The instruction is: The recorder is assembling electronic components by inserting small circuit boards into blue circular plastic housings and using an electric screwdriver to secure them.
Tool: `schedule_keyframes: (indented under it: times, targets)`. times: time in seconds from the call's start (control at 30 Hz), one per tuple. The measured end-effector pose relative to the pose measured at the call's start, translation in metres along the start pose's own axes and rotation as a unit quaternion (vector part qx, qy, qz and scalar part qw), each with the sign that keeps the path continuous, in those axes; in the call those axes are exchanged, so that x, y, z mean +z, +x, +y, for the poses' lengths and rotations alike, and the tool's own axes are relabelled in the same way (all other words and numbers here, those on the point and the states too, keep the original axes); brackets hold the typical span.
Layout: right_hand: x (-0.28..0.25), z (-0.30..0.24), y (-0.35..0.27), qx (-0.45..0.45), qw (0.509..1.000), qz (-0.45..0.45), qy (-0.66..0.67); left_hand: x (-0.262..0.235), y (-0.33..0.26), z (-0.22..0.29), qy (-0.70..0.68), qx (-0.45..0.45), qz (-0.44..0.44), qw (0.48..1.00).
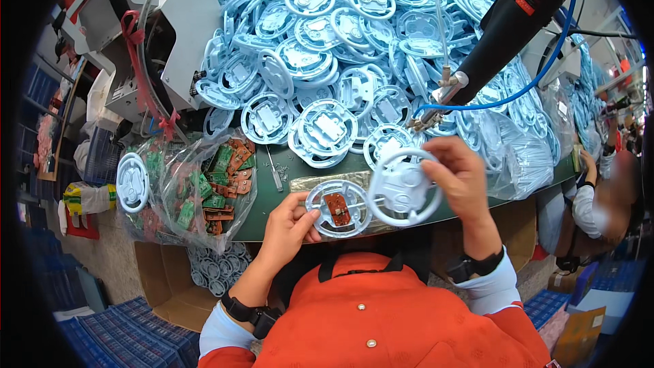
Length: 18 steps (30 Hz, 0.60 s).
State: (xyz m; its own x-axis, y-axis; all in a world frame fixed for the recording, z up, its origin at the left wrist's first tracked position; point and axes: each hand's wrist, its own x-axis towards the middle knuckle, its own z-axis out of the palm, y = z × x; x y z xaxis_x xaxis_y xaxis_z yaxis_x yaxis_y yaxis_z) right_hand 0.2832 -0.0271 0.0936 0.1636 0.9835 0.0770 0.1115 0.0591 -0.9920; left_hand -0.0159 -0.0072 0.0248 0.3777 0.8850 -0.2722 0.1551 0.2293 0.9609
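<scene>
Your L hand [289,230] has its fingers closed on the L rim of 1 lt-blue wheel-shaped half [332,185], w/ 1 red-brown circuit board [336,210] inside it. Your R hand [460,176] grips the upper R rim of a 2nd lt-blue disc [403,194], thumb & fingers pinched. The 2 parts are side by side near the front edge of the green worktop [267,208]; their edges meet in view, can't tell if they touch. Just behind them lies a flat wrapped strip [320,182]. To its L: 1 screwdriver [276,174] w/ loose screws beside it, then a clear bag [219,187] of red & green boards, w/ 1 blue wheel [133,182] at its L side. Farther back, a big pile of lt-blue wheels [317,54]; a black powered driver [507,31] w/ a blue hose [524,97] slants in from upper R
</scene>
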Motion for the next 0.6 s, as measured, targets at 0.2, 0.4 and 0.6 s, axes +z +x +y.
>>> schedule_keyframes:
  times: [0.2,0.4,0.6]
  targets:
    - [0.059,0.046,0.017,0.081,0.986,-0.129,-0.072,-0.002,0.011,-0.004,-0.048,-0.115,-0.028,0.992]
    - [0.073,0.060,0.005,-0.199,0.901,-0.195,-0.333,-0.006,0.014,-0.016,-0.122,-0.118,-0.027,0.985]
    - [0.069,0.059,0.002,-0.159,0.871,-0.317,-0.339,-0.006,0.014,-0.014,-0.129,-0.121,-0.034,0.984]
